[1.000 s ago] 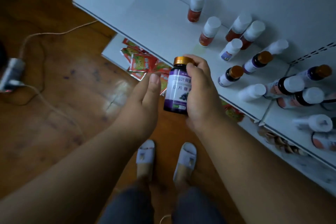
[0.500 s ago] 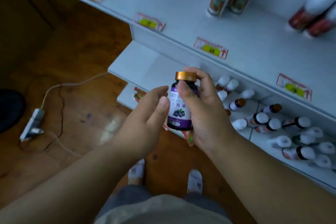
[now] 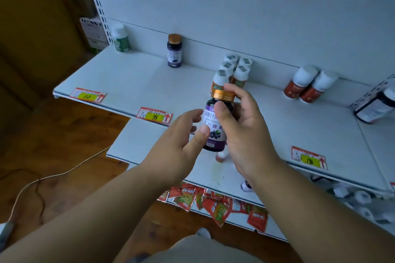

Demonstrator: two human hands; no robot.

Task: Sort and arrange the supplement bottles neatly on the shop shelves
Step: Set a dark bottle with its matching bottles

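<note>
My right hand grips a purple supplement bottle with a gold cap, upright, in front of the upper white shelf. Beside it my left hand has relaxed fingers, and its thumb touches the bottle's lower label. A matching purple bottle stands at the back of that shelf. Further left is a green bottle. Behind the held bottle is a cluster of white-capped bottles, and two red bottles stand to the right.
A dark bottle stands at the shelf's right end. Price tags line the front edge. The lower shelf holds several lying bottles at right. Red sachets lie below, and a cable crosses the wooden floor.
The view has swung up from the lower shelf to the upper one. The purple bottle has risen with it, still in my right hand, and my left hand stays beside it.
</note>
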